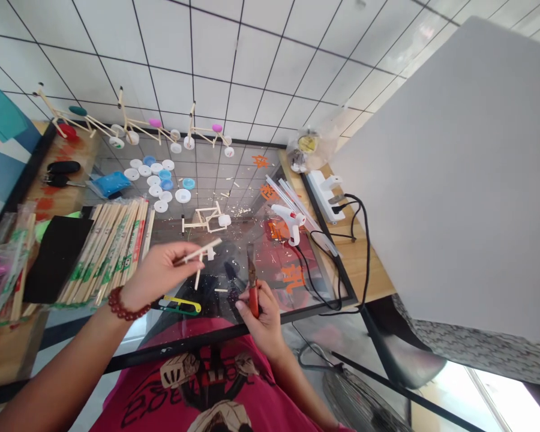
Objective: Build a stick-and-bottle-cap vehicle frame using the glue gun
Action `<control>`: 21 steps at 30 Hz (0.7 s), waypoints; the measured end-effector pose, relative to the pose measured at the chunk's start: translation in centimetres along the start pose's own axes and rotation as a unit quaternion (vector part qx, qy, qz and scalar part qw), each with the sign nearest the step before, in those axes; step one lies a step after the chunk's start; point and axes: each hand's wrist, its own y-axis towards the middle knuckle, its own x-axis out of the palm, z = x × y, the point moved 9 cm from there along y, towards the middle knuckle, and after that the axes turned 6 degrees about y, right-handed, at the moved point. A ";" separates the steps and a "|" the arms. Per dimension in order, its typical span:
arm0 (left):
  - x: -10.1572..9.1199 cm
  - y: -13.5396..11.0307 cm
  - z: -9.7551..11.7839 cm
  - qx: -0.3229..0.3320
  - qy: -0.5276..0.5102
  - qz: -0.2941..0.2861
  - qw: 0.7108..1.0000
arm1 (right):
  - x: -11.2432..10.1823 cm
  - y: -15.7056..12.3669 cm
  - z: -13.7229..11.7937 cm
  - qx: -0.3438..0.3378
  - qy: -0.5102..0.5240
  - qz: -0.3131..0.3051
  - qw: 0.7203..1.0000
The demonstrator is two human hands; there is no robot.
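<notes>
My left hand [159, 270] pinches a small joined piece of wooden sticks [210, 245] above the glass table, its fingers closed. One stick points up to the right and another hangs down. In my right hand [265, 324] are red-handled pliers [252, 294], gripped by the handle with the jaws pointing away from me. Just beyond my left hand lies a small wooden stick frame [204, 219] with a white cap at its right end. A yellow and green utility knife [180, 305] rests near the table's front edge, below my left hand.
Bundles of wrapped chopsticks [105, 249] and a black sheet [58, 259] lie on the left. White and blue bottle caps [155, 180] are scattered behind. Several stick tricycles [139, 124] line the back edge. On the right are a white glue gun [290, 221], glue sticks and a power strip [326, 195].
</notes>
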 end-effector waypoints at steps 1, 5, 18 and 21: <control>1.1 -0.6 0.5 0.013 0.025 -0.023 0.999 | -0.1 0.0 0.0 0.004 0.007 0.003 1.000; 4.4 -1.3 0.5 0.034 0.134 -0.066 0.988 | -0.5 -0.2 0.3 0.013 0.038 0.015 0.999; 4.9 -4.6 -1.3 -0.142 -0.375 -0.046 0.915 | 0.2 -1.3 1.6 0.118 0.230 -0.057 0.964; 5.6 -5.0 -1.8 -0.194 -0.456 -0.062 0.867 | 1.0 -2.1 1.3 0.175 0.305 -0.124 0.928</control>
